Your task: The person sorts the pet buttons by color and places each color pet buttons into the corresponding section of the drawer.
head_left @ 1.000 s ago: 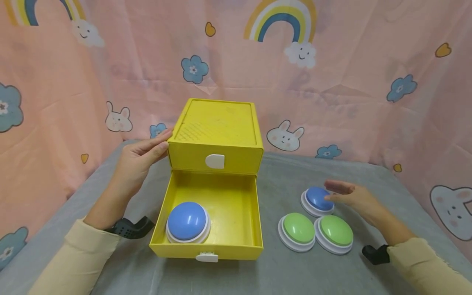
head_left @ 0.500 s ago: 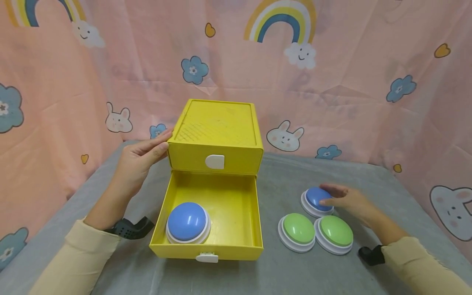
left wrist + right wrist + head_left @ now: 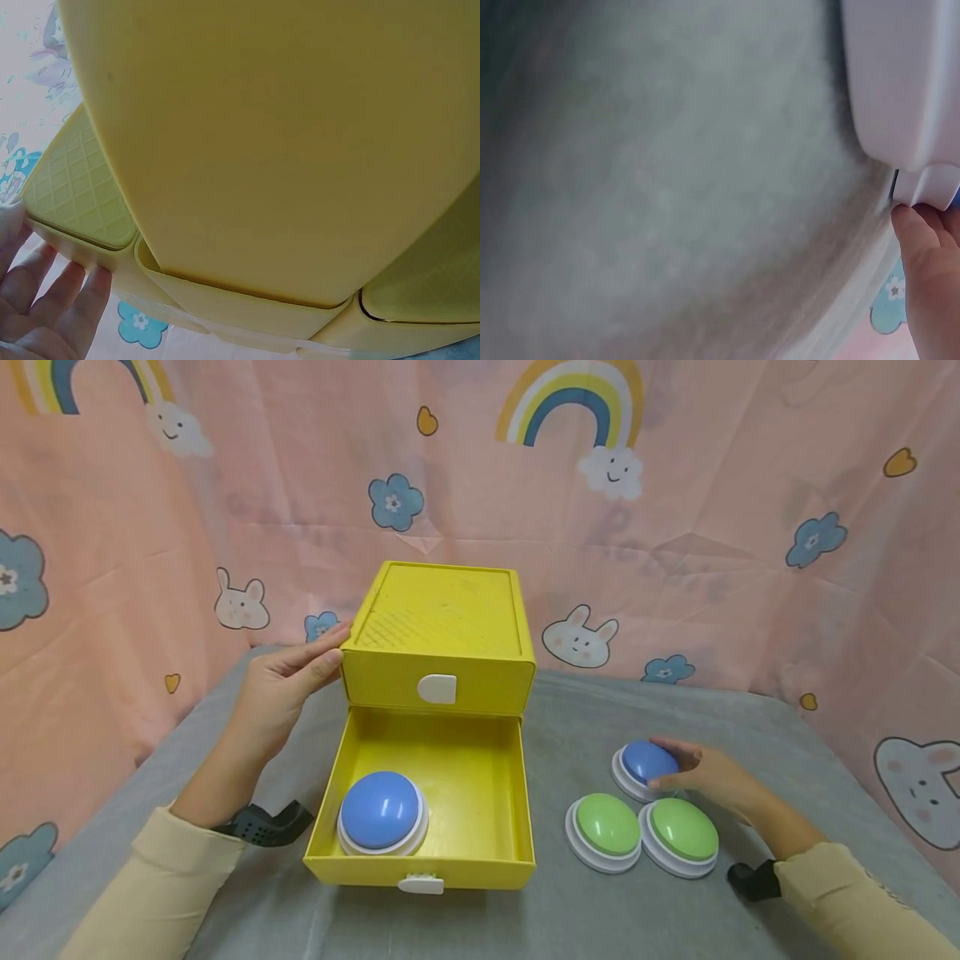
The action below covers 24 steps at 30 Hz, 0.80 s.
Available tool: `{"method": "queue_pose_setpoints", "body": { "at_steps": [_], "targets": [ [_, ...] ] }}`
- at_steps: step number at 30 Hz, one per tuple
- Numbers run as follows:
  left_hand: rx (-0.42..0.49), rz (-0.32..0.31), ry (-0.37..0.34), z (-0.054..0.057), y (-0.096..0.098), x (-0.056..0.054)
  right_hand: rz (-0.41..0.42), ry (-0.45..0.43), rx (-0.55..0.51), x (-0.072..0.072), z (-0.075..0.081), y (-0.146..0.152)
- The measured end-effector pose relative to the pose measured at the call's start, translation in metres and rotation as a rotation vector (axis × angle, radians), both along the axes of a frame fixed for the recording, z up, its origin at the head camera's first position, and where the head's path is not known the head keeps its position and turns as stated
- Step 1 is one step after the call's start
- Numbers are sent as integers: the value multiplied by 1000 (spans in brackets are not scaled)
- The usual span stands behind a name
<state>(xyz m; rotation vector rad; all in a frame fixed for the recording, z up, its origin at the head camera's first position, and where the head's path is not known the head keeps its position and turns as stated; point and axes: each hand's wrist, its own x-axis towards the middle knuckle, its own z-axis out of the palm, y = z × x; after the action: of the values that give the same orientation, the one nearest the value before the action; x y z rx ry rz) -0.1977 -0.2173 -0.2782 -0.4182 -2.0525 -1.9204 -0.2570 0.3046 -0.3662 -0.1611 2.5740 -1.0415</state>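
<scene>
My left hand [image 3: 277,697] rests against the left side of a yellow two-drawer box [image 3: 438,610], its fingers extended and the thumb at the front corner. The fingertips meet the box's side in the left wrist view. The lower drawer [image 3: 480,810] is pulled out, with a blue dome push light [image 3: 381,810] on a white base inside, at front left. My right hand [image 3: 716,779] grips another blue push light [image 3: 648,762] at its right side, thumb on the near edge and fingers behind. In the right wrist view, fingertips meet its white base [image 3: 922,186].
Two green push lights [image 3: 607,824] stand side by side just in front of the right hand, right of the drawer. The upper drawer [image 3: 480,683] is closed. A grey cloth [image 3: 592,910] covers the table, and a pink printed curtain [image 3: 465,485] hangs behind.
My right hand has moved left and slightly down, and its thumb and fingers have come round the blue push light on the table. The left hand and the box have stayed still.
</scene>
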Motion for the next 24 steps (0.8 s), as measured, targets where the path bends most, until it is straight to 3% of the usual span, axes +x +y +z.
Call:
{"method": "queue_pose_setpoints", "body": {
  "at_steps": [12, 18, 24],
  "targets": [
    [-15, 4, -10, -1, 0, 0, -5, 57, 6, 4, 5, -4],
    [-8, 4, -8, 0, 0, 0, -44, 132, -5, 7, 25, -12],
    [1, -6, -3, 0, -1, 1, -11, 173, -58, 20, 51, -27]
  ]
}}
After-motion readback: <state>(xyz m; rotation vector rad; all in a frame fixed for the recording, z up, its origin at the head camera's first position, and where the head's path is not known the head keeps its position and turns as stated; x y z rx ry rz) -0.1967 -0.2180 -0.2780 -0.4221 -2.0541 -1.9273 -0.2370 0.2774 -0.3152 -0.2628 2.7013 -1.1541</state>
